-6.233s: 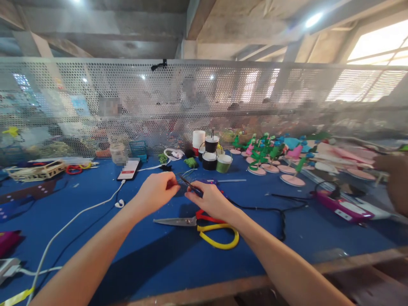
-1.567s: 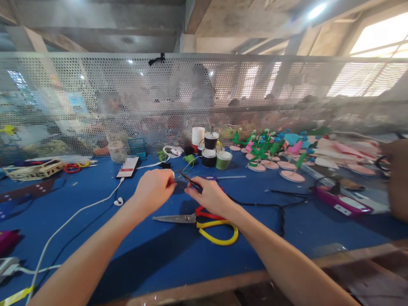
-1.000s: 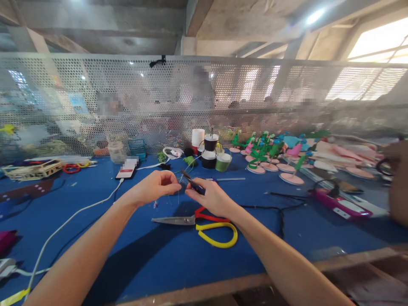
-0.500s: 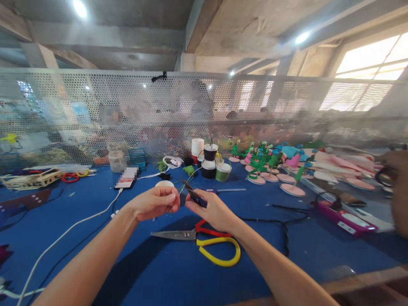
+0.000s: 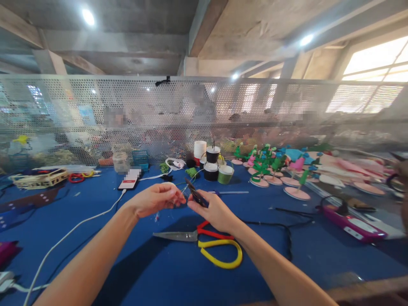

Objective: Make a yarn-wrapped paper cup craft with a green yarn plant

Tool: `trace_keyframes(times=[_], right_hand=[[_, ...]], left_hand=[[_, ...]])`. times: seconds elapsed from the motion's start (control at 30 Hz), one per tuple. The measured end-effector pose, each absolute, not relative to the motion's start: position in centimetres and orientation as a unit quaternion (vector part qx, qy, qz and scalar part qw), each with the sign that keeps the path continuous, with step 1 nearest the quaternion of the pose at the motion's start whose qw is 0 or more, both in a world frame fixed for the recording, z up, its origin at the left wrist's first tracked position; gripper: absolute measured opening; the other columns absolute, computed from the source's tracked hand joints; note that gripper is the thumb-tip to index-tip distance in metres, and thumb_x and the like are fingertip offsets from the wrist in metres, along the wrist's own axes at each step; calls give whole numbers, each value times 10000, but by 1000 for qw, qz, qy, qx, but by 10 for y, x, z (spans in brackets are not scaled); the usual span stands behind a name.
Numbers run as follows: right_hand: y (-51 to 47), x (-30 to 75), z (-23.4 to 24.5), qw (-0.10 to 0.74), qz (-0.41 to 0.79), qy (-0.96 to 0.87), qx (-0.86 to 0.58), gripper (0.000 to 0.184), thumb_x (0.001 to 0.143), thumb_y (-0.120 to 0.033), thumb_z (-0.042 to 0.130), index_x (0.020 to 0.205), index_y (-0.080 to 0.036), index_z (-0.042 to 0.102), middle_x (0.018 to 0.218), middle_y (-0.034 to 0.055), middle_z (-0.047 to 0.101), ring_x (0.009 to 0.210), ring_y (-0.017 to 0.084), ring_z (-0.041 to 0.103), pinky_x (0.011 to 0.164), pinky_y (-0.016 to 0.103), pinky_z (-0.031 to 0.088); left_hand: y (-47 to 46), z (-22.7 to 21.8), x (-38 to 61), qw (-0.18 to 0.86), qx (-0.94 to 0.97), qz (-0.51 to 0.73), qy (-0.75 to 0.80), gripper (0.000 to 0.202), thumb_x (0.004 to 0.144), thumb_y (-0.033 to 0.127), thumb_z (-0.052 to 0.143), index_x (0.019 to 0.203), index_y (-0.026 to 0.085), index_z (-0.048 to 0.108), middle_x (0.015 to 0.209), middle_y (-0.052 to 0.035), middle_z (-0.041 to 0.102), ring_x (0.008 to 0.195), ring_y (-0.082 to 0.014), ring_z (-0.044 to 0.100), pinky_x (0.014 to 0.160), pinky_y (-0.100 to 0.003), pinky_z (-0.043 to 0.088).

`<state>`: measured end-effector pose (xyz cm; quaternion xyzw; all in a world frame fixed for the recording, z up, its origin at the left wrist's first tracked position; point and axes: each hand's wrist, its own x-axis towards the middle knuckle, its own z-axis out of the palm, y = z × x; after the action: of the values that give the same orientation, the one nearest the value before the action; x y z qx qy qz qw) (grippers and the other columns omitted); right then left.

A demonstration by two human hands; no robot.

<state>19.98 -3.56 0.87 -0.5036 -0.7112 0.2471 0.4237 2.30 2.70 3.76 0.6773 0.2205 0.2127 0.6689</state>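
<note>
My left hand (image 5: pixel 158 198) hovers above the blue table (image 5: pixel 134 272), fingers pinched on a thin wire that runs toward the pots. My right hand (image 5: pixel 214 208) grips small dark pliers (image 5: pixel 196 196), whose tips point up and left, close to my left fingertips. Below my hands, big scissors (image 5: pixel 204 243) with red and yellow handles lie flat on the table.
Small black, white and green pots (image 5: pixel 213 163) stand behind my hands. Pink discs with green foam plants (image 5: pixel 270 168) spread to the right. A phone (image 5: pixel 129 182) with a white cable lies left, a purple device (image 5: pixel 353 221) right. A perforated metal screen (image 5: pixel 95 114) closes the back. Another person's hand (image 5: pixel 402 178) shows far right.
My hands have lifted slightly off the table and the left one has turned palm-up; the view has tilted upward. The scissors have not moved.
</note>
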Motion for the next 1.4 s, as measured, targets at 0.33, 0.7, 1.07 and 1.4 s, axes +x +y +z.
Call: trace_keyframes(times=[0.33,0.7,1.07,1.4], right_hand=[[-36,200,6,431,206,-695,-537,141,740,-276,476,711,-148,528,633,-8,519,587,106,444,577,224,353],[-37,200,3,364,242,-742,-508,257,700,-325,547,879,-141,558,677,-5,535,590,107,466,577,225,381],[-39,200,4,383,236,-755,-477,185,750,-301,492,791,-134,560,716,15,583,665,125,495,627,231,392],[-40,199,5,385,199,-741,-514,140,752,-262,482,762,-152,568,693,17,607,641,131,527,601,231,388]], left_hand=[[7,46,37,274,863,270,328,157,714,259,529,612,142,503,608,-6,496,627,-130,430,648,-290,331],[19,48,30,335,846,231,344,193,713,294,517,597,140,498,549,27,488,525,-86,414,529,-216,332],[28,28,28,723,635,207,177,261,703,367,579,694,106,570,662,-27,541,618,-92,474,604,-223,344],[13,40,35,446,815,254,271,233,741,331,493,598,152,448,598,14,438,587,-106,382,604,-259,315]])
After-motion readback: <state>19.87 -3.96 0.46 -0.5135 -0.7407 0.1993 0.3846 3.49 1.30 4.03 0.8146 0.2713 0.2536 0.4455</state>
